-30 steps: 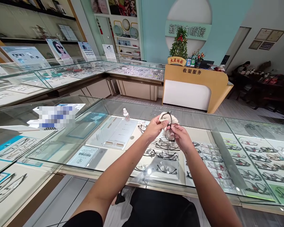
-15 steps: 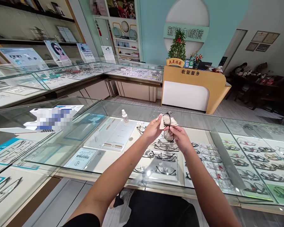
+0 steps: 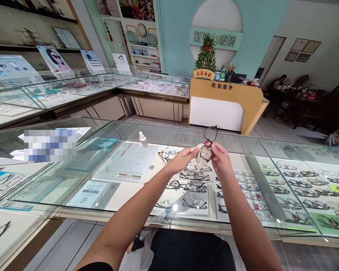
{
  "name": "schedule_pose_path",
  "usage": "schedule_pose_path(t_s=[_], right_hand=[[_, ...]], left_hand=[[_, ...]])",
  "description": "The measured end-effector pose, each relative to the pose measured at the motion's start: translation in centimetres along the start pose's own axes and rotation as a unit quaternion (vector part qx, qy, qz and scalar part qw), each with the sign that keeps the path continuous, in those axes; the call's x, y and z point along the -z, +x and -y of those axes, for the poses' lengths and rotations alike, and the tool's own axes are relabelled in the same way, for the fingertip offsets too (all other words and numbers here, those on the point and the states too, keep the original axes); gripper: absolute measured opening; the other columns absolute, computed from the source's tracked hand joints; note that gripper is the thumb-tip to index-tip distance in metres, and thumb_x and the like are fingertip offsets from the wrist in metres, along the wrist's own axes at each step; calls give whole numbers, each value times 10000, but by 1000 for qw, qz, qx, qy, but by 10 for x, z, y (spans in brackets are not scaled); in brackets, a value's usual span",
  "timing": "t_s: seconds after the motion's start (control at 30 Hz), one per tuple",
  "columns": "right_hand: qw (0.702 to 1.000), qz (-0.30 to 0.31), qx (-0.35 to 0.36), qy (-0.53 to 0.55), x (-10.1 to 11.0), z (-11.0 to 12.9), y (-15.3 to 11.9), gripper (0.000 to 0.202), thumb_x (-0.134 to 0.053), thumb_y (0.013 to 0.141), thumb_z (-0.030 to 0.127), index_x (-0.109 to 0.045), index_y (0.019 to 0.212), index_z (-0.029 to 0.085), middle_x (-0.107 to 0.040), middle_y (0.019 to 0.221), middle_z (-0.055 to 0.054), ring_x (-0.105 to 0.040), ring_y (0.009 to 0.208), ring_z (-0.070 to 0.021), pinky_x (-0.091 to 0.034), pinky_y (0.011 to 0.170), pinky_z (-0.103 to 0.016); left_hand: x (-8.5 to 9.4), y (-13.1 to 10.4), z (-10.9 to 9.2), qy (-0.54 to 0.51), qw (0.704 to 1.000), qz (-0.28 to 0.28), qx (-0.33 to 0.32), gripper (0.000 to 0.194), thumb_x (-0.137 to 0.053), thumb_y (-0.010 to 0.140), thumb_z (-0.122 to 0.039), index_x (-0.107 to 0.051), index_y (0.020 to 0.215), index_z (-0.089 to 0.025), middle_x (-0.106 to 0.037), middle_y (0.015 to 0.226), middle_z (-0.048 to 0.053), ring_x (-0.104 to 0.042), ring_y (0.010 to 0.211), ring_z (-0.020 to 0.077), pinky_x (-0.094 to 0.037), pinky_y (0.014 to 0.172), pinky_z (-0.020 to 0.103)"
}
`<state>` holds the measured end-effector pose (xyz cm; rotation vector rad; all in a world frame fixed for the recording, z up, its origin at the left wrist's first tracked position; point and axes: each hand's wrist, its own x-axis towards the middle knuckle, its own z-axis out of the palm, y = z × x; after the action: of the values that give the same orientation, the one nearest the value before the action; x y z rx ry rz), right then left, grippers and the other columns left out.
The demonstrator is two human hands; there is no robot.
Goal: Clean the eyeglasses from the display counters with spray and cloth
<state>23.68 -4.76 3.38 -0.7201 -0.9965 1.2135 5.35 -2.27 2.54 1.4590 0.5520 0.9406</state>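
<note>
Above the glass counter, my right hand [image 3: 220, 158] pinches a pair of dark round-framed glasses [image 3: 211, 134] near the middle of the frame. The glasses are held upright, one lens above the other. A pale cloth [image 3: 200, 161] is gripped in my left hand [image 3: 185, 159], its fingers closed, and lies against the lower lens. The fingertips of both hands are close together. A small white bottle [image 3: 143, 139] stands on the counter top to the left of my hands.
Rows of glasses [image 3: 194, 203] lie inside the glass showcase [image 3: 101, 207] under my arms. White folded papers with a blurred area rest at the left. Beyond the showcase stands a yellow and white desk [image 3: 217, 109] with a plant [image 3: 205, 56].
The glasses have turned, and the cloth has moved from the upper lens to the lower one, leaving the upper lens uncovered. The camera view has shifted slightly to the right.
</note>
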Motion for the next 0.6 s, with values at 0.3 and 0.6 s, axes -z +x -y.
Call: schedule_pose_path(t_s=[0.3,0.6], right_hand=[[998,49,-20,-25,-9,-5,-7,247,-851,819,528,-843,940,313,-768,1155,-48,-655,1185,-269,-503,1067,-423],[999,-25,-42,0,-6,-11,-2,327,-910,704,536,-845,887,273,-757,1118,-52,-670,1037,-223,-551,816,-313]], left_hand=[[-20,4,16,-64,992,-106,-5,588,-708,885,-704,-793,1147,-184,-661,754,23,-614,796,163,-494,812,284],[-17,2,12,-148,988,-21,34,627,-874,795,-554,-726,1263,-164,-734,924,56,-656,777,150,-497,742,262]])
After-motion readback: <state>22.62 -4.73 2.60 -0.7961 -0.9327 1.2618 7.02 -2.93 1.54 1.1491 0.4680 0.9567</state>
